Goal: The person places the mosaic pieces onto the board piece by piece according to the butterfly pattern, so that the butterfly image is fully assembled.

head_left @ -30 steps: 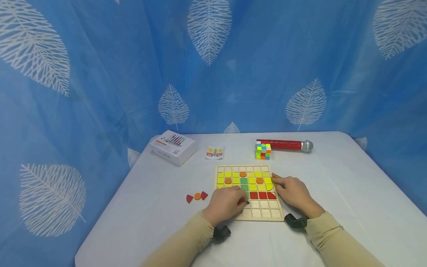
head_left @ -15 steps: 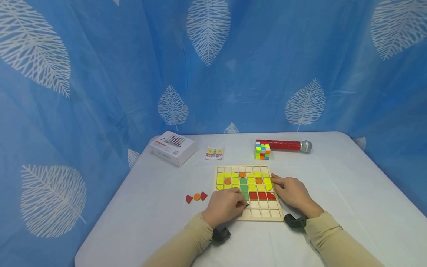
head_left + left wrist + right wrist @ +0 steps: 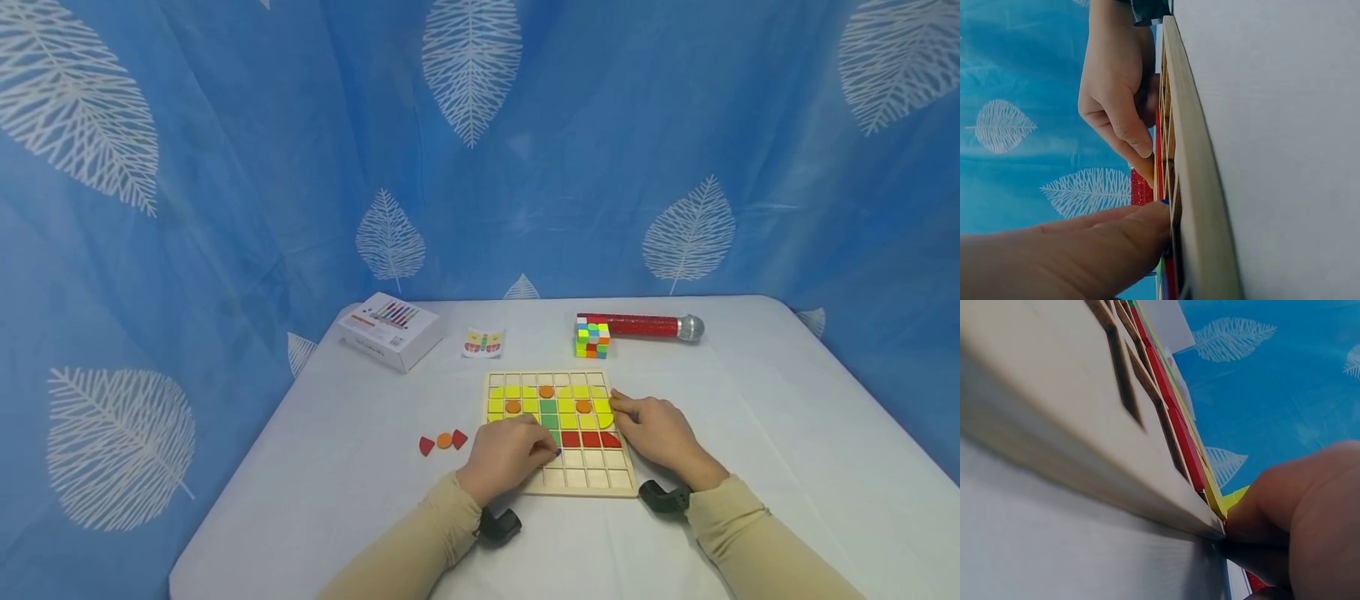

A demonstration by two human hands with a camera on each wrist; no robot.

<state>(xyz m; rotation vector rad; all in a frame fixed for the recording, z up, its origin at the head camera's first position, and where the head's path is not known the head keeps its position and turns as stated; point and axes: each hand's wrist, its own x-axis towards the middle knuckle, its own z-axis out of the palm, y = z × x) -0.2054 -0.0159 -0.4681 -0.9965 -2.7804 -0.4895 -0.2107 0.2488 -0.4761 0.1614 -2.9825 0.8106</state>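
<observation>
A wooden grid board [image 3: 597,478] lies on the table with yellow, green, orange and red pieces in its upper rows. My left hand [image 3: 504,454] is over the board's lower left part, its thumb and finger pinching a small blue piece [image 3: 558,452] just below the green column. Most of that piece is hidden by the fingertips, and only a blue bit shows in the left wrist view [image 3: 1165,201]. With thumb and fingers, my right hand [image 3: 662,433] grips the board's right edge beside the yellow pieces [image 3: 604,420]. A row of red pieces [image 3: 591,440] lies right of the green column.
Left of the board lie two red wedge pieces [image 3: 426,447] and an orange disc [image 3: 445,441]. Behind it are a pattern card [image 3: 483,343], a white box [image 3: 392,332], a puzzle cube [image 3: 592,338] and a red microphone [image 3: 637,326]. A blue leaf-print curtain [image 3: 558,225] hangs behind.
My left fingertips with the blue piece dip slightly toward me, then come back up close under the green column. My right hand stays at the board's edge.
</observation>
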